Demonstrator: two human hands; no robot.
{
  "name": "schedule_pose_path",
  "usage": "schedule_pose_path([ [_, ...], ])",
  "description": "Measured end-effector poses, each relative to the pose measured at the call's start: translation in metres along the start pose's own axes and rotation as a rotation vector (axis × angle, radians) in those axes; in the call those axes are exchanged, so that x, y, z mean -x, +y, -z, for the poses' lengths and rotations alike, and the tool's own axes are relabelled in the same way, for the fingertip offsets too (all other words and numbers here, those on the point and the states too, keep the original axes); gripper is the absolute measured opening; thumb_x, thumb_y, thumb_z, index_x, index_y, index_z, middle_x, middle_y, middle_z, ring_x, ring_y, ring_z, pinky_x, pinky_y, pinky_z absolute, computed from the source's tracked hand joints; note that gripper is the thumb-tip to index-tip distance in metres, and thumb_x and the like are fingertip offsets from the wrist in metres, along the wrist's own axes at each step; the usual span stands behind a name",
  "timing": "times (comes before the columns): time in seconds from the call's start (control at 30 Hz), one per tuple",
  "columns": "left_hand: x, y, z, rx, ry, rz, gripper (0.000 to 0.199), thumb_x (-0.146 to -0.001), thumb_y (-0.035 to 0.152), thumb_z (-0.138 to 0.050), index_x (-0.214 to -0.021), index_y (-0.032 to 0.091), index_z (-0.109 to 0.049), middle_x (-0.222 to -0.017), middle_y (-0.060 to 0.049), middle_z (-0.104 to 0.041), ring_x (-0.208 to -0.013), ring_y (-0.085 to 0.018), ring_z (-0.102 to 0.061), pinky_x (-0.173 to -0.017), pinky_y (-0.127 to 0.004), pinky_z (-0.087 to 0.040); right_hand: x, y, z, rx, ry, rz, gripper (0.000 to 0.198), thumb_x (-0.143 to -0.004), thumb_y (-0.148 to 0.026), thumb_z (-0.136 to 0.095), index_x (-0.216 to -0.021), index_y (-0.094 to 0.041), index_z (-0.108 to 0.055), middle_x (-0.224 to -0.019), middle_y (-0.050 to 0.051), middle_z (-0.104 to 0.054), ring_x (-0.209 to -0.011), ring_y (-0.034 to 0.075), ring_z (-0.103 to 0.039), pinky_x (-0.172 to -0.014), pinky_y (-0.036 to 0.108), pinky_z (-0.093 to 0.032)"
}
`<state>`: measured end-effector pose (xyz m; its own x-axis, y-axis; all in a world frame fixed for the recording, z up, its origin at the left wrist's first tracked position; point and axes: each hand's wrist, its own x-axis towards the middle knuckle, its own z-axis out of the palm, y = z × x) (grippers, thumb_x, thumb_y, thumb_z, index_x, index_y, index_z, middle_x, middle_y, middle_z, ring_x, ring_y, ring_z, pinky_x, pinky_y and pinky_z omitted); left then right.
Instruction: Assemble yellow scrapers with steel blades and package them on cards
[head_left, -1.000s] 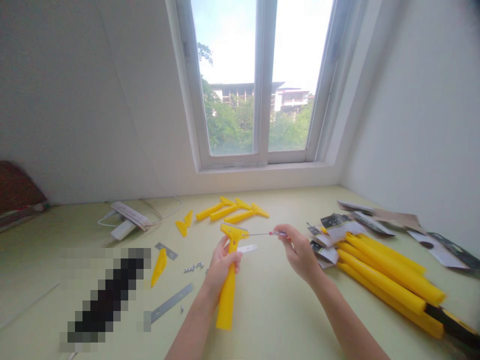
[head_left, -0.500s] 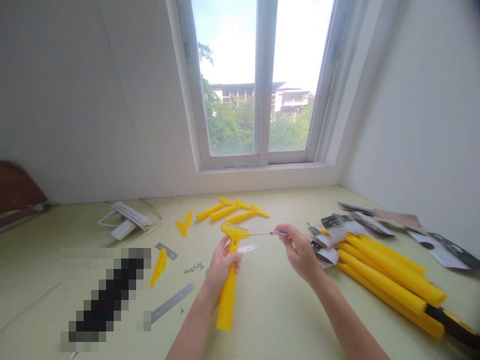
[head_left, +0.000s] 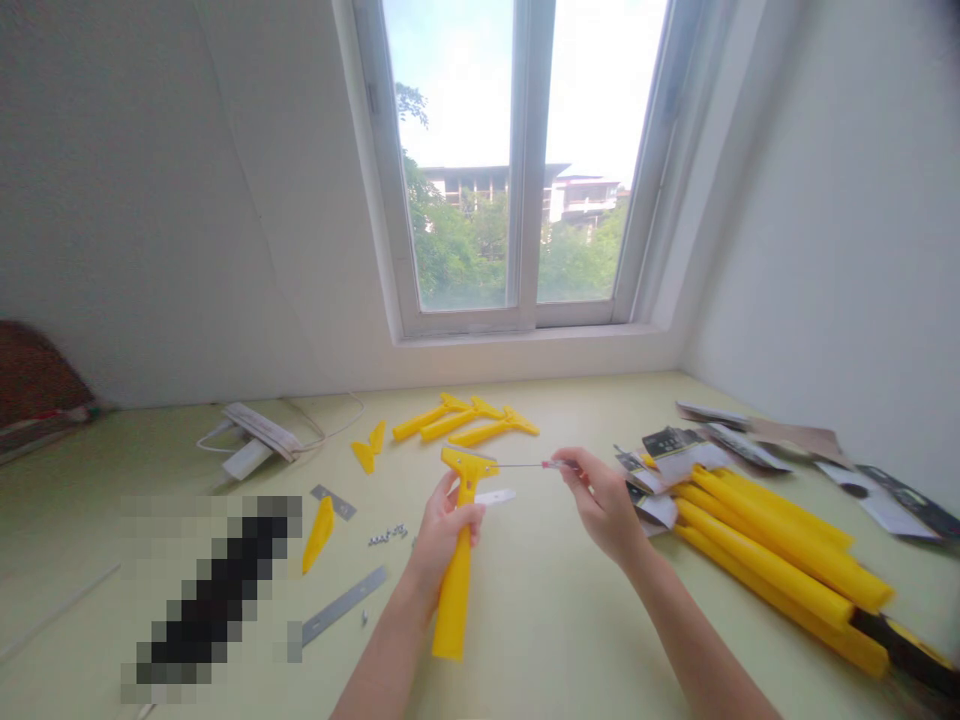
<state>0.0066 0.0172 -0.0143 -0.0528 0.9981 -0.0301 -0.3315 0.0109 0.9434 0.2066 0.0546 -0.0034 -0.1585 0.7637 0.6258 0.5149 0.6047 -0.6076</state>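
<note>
My left hand (head_left: 442,525) is wrapped round the handle of a yellow scraper (head_left: 453,610), whose wide head points away from me. In my right hand (head_left: 604,500) a thin screwdriver (head_left: 525,465) is pinched by its handle, its shaft lying level to the left. The tip meets the right side of the scraper head, by a small screw; whether it sits in the slot is too small to tell. Behind the left hand a pale blade-like strip (head_left: 499,497) shows partly. Several small screws (head_left: 388,535) lie left of that hand, near a grey metal blade (head_left: 343,605).
Several yellow scrapers (head_left: 472,425) lie at the back, beside loose yellow head pieces (head_left: 364,457). Another yellow piece (head_left: 319,535) rests on a grey blade (head_left: 341,504). Right: yellow-handled tools (head_left: 780,560) and card packaging (head_left: 795,440). Left: a white power strip (head_left: 261,432) and a blurred-out dark object (head_left: 217,600).
The screwdriver's handle end has shifted very slightly, and my right fingers have moved a little with it. My left hand and the scraper stay in place.
</note>
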Motion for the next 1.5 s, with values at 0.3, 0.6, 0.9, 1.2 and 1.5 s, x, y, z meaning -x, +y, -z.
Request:
schedule_pose_path([
  [0.3, 0.0005, 0.0007, -0.0005, -0.003, 0.017, 0.017, 0.056, -0.054, 0.014, -0.059, -0.107, 0.019, -0.041, -0.071, 0.004, -0.049, -0.036, -0.002, -0.037, -0.035, -0.019, -0.03, -0.0002, -0.0011, 0.0001, 0.011, -0.015, 0.029, 0.017, -0.083, -0.022, -0.038, -0.087, -0.019, -0.054, -0.081, 0.004, -0.061, -0.07, 0.015, -0.056, -0.064, 0.025, -0.043],
  [0.6, 0.0023, 0.0025, -0.0021, -0.01, 0.009, 0.018, 0.055, -0.053, 0.015, -0.06, -0.105, 0.019, -0.042, -0.071, 0.004, -0.049, -0.036, -0.002, -0.037, -0.035, -0.019, -0.03, -0.0002, -0.0002, 0.0001, 0.019, -0.003, 0.043, 0.017, -0.083, -0.023, -0.038, -0.088, -0.019, -0.054, -0.084, 0.005, -0.062, -0.073, 0.016, -0.057, -0.066, 0.027, -0.044],
  [0.9, 0.0018, 0.0028, -0.0021, 0.002, -0.006, 0.014, 0.057, -0.054, 0.016, -0.06, -0.107, 0.019, -0.041, -0.066, 0.005, -0.048, -0.036, -0.003, -0.037, -0.034, -0.018, -0.03, -0.0009, -0.0023, 0.0012, 0.019, -0.002, 0.032, 0.017, -0.082, -0.023, -0.039, -0.087, -0.019, -0.054, -0.083, 0.005, -0.062, -0.073, 0.016, -0.057, -0.067, 0.026, -0.044],
  [1.2, 0.0034, 0.0037, -0.004, -0.011, -0.007, 0.001, 0.054, -0.053, 0.016, -0.061, -0.104, 0.02, -0.042, -0.073, 0.003, -0.051, -0.035, -0.002, -0.037, -0.033, -0.018, -0.029, -0.0006, -0.0016, 0.0017, 0.047, -0.005, 0.04, 0.018, -0.082, -0.025, -0.039, -0.088, -0.019, -0.055, -0.082, 0.005, -0.063, -0.067, 0.016, -0.057, -0.062, 0.026, -0.045],
  [1.5, 0.0073, 0.0042, -0.007, -0.11, -0.002, -0.001, 0.053, -0.055, 0.012, -0.055, -0.106, 0.02, -0.043, -0.091, -0.003, -0.056, -0.035, -0.001, -0.036, -0.033, -0.017, -0.03, 0.0004, -0.0049, 0.0078, 0.043, -0.02, 0.056, 0.018, -0.082, -0.029, -0.043, -0.086, -0.02, -0.058, -0.081, 0.004, -0.063, -0.064, 0.015, -0.055, -0.055, 0.023, -0.042],
])
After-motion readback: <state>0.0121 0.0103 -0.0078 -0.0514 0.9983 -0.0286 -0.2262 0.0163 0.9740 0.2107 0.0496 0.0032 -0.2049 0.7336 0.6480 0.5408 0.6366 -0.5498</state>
